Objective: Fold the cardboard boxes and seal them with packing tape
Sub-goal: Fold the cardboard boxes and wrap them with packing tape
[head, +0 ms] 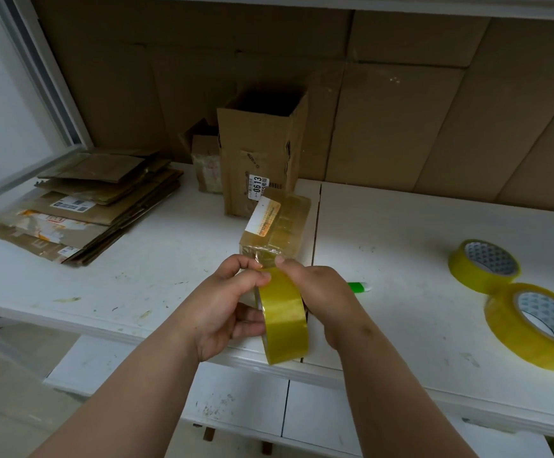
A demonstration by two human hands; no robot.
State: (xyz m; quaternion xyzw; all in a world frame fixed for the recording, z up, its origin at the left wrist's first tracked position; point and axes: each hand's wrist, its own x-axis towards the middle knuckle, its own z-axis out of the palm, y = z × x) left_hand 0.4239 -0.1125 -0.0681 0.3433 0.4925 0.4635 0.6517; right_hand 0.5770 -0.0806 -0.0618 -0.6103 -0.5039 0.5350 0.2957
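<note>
Centrally, the left hand [232, 302] grips the tape roll [283, 322]. The right hand [318, 292] pinches its loose end beside the small box [278, 226].

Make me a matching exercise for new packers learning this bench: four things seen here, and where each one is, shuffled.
Things:
1. tape roll
2. flattened boxes
3. spare tape rolls
4. tall open box

Places:
A. lying on the table's right side
B. standing upright at the back, behind the small taped box
C. stacked on the table's left side
D. held between left hand and right hand

Pairs: 1-D, 2-C, 3-A, 4-B
</note>
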